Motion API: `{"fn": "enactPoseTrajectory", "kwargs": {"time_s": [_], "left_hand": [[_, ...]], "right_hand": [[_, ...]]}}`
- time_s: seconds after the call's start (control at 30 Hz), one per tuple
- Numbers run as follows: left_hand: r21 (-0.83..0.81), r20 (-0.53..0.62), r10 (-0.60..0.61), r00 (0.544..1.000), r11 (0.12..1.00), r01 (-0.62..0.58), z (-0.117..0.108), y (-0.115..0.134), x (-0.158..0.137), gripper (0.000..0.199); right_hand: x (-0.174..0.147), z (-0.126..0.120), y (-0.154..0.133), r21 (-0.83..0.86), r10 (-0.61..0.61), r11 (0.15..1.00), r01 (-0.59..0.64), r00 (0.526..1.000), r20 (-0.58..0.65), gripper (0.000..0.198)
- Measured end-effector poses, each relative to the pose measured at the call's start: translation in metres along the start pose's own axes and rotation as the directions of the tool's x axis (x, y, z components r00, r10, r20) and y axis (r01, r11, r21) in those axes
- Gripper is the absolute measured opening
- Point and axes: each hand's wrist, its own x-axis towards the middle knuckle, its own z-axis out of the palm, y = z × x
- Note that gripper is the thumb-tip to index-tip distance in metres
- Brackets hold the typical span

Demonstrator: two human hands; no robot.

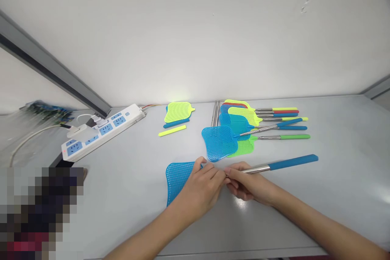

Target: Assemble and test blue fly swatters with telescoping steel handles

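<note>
My left hand [204,183] is closed around the neck of a blue perforated fly swatter head [178,176], whose lower part is behind my wrist. My right hand [243,180] pinches a metal rod with a blue handle [294,162], which points out to the right. The fingertips of both hands meet, so the joint between head and rod is hidden. Just beyond my hands lies another blue fly swatter [219,143], overlapping a green fly swatter [295,137].
More fly swatters [243,118] in yellow, red and blue are piled behind. Thin metal rods [215,113] lie beside them. Further left are a yellow swatter head [178,111], a blue grip [176,123], a yellow grip [172,131] and a power strip [105,130] with cables.
</note>
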Motion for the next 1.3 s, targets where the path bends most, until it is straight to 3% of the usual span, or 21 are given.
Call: {"fn": "enactPoseTrajectory", "kwargs": {"time_s": [0.2, 0.33, 0.8, 1.07, 1.3], "left_hand": [[-0.012, 0.053, -0.050, 0.997, 0.999, 0.050, -0.013, -0.006, 0.000, 0.022], [-0.002, 0.073, -0.160, 0.984, 0.987, 0.160, -0.024, -0.021, -0.003, 0.022], [-0.032, 0.124, -0.222, 0.967, 0.973, 0.228, -0.021, -0.023, -0.001, 0.024], [-0.049, 0.156, -0.187, 0.970, 0.979, 0.197, -0.016, -0.020, 0.000, 0.025], [-0.061, 0.147, -0.179, 0.973, 0.980, 0.190, -0.010, -0.004, 0.004, 0.026]], "right_hand": [[-0.001, -0.004, 0.003, 0.124, -0.015, 0.992, 0.018, 1.000, -0.022, 0.036], [-0.004, -0.018, -0.004, 0.210, -0.034, 0.975, 0.072, 0.983, -0.178, 0.038], [0.001, -0.023, -0.012, 0.235, -0.013, 0.970, 0.056, 0.984, -0.180, 0.040], [0.001, -0.017, -0.010, 0.180, -0.077, 0.978, 0.109, 0.981, -0.178, 0.039], [0.002, -0.012, -0.002, 0.028, -0.146, 0.988, 0.150, 0.983, -0.110, 0.038]]}}
